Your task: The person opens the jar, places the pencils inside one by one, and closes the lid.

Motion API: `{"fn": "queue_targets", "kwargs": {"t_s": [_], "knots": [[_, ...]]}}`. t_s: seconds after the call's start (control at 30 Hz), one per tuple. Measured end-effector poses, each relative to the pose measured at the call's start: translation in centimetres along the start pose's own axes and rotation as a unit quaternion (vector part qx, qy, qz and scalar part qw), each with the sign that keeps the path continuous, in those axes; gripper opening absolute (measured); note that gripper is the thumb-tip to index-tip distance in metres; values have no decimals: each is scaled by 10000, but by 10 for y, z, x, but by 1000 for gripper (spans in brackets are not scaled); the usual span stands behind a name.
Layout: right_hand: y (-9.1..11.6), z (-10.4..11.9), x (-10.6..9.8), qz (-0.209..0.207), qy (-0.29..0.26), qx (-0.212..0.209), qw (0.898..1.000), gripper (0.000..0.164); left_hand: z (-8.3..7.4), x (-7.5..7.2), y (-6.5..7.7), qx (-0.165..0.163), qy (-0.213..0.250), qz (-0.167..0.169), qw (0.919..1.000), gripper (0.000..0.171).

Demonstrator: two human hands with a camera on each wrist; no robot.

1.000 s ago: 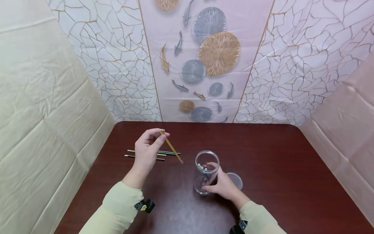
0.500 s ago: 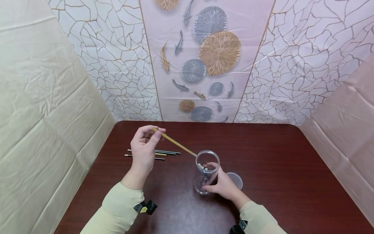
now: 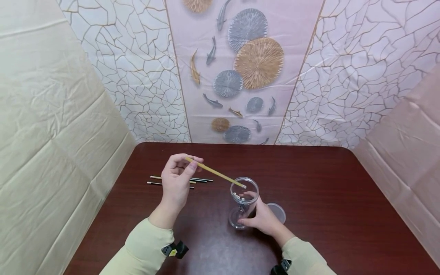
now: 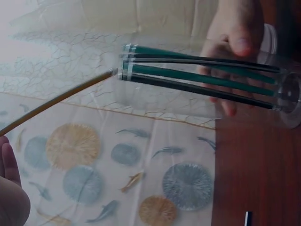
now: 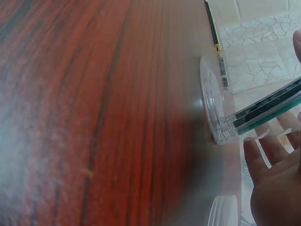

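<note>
My left hand (image 3: 177, 175) pinches a yellow pencil (image 3: 216, 173) near one end. The pencil slants down to the right, its pale far tip overlapping the mouth of a clear plastic jar (image 3: 244, 189). Fingers and thumb of my right hand (image 3: 264, 219) curl round the side of that jar, which stands upright on the table. Several dark and green pencils (image 4: 202, 75) lean together inside the jar, their white ends near the rim. In the left wrist view, the yellow pencil's tip is right at those ends.
Several black and yellow pencils (image 3: 154, 183) lie on the dark red-brown table (image 3: 326, 198) behind my left hand. A round clear lid (image 3: 277, 212) lies beside my right hand. A patterned cloth (image 3: 227, 46) hangs beyond the table's far edge.
My left hand first swung the yellow pencil's far end up and right to the jar's rim, then moved right, bringing the tip over the mouth. My right hand and the jar have stayed put.
</note>
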State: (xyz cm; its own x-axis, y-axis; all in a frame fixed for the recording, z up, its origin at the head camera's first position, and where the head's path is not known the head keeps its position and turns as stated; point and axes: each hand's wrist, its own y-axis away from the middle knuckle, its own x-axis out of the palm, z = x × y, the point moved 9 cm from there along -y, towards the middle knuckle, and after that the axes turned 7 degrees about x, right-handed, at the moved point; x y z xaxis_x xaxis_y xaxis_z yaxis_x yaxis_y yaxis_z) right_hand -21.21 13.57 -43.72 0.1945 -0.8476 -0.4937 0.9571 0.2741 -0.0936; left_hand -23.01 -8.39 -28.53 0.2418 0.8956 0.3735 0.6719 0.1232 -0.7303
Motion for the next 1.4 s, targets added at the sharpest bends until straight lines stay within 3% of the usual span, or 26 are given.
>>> {"fn": "queue_targets", "kwargs": {"t_s": [0.17,0.27,0.43,0.6,0.73,0.93,1.03,1.27,1.4], "knots": [[1,2,0,-26,-33,-48,10000,77,7,10,10,-106,-422,442,9981,19],[1,2,-1,-61,-58,-63,9999,78,9,17,15,-47,-867,799,9930,15],[1,2,0,-47,-59,-115,9999,76,10,30,26,527,-1726,1541,9714,18],[2,3,0,-25,-34,-152,9999,75,9,43,34,1057,-2017,2091,9510,21],[2,3,0,34,-27,-168,9998,75,12,48,38,1200,-2150,2271,9422,25],[2,3,0,71,-11,-176,9998,75,18,51,42,1122,-2141,2299,9427,25],[1,0,1,86,14,-211,9997,75,19,54,44,1189,-2216,2370,9384,24],[-6,-36,6,-12,121,22,9999,83,20,64,48,1518,-2153,2685,9266,25],[-7,-40,3,-217,227,-28,9995,83,21,66,52,1615,-2111,2802,9224,25]]}}
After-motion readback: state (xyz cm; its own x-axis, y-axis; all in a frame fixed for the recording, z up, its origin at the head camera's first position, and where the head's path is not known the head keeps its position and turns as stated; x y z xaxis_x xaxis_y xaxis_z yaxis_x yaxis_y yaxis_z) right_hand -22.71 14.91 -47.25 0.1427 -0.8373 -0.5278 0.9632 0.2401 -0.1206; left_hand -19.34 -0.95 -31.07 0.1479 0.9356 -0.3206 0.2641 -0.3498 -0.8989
